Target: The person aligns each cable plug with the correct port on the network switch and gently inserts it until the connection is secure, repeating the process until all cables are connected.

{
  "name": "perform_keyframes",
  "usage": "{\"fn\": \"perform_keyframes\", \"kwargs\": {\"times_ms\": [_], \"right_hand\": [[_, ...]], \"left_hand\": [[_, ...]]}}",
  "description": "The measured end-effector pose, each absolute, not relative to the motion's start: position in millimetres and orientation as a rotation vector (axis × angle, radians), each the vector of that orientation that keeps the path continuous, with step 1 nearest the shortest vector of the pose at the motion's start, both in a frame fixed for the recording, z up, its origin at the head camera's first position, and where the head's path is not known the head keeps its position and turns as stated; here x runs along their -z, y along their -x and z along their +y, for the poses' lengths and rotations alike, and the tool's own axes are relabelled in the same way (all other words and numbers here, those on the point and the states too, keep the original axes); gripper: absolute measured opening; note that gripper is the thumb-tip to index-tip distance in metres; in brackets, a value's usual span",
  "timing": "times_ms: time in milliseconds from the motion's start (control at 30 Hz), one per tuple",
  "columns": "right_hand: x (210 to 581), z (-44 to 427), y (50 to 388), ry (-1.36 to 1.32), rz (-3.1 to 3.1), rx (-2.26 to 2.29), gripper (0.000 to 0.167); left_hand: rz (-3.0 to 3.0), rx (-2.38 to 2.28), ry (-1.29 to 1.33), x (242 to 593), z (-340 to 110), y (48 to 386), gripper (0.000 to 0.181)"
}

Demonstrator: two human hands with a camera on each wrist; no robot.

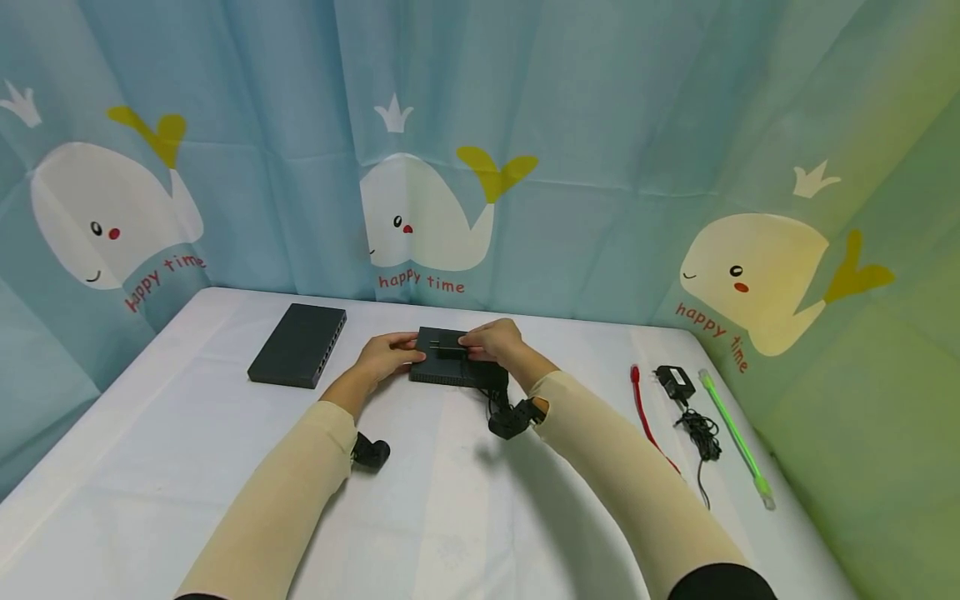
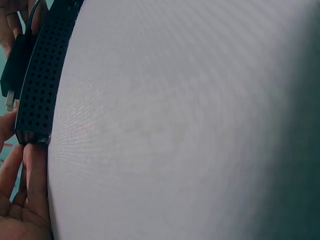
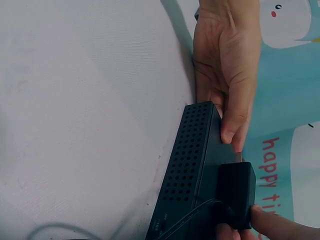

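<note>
A black box with a perforated side, like a network switch (image 1: 423,377), lies on the table in the head view. My left hand (image 1: 386,358) grips its left end, thumb on the top edge and fingers along the end, as the right wrist view shows. On top of the box sits a black power adapter (image 3: 237,190), its metal prongs pointing toward my left hand. My right hand (image 1: 495,340) pinches the adapter's opposite end. A thin cord runs from the adapter; part of it is hidden behind the right wrist. In the left wrist view, the perforated side (image 2: 42,85) faces the camera.
A second black switch (image 1: 296,343) with a row of ports lies at the left. At the right are a red cable (image 1: 641,408), another black power adapter (image 1: 675,382) with coiled cord, and a green stick (image 1: 735,433). A curtain (image 1: 600,167) hangs behind the table.
</note>
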State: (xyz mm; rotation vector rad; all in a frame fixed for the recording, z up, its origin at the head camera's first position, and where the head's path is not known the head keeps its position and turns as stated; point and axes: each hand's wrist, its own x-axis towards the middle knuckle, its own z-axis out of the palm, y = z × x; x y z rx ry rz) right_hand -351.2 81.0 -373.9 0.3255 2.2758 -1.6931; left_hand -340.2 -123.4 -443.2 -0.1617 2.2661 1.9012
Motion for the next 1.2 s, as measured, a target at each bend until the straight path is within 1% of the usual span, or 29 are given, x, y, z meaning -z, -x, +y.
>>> {"fn": "perform_keyframes", "kwargs": {"times_ms": [200,400,533,700,967,1200], "right_hand": [[366,92,351,-0.263,2.29,1.707,0.03],[359,118,344,-0.239,2.307,1.682,0.035],[364,140,332,-0.278,2.273,1.693,0.04],[383,159,318,-0.294,2.263,1.717,0.042],[409,155,304,-0.292,2.334,1.723,0.04],[417,148,302,-0.295,2.335,1.824,0.038]], "left_hand": [[2.272,-1.893,0.162,444,-123,341,0.058],[2.267,-1.89,0.14,444,-125,342,0.058],[2.268,-1.889,0.127,444,-125,341,0.058],[2.275,-1.883,0.12,444,-125,341,0.057],[2.268,-1.889,0.115,447,-125,343,0.056],[2.256,-1.897,0.12,446,-126,342,0.053]]}}
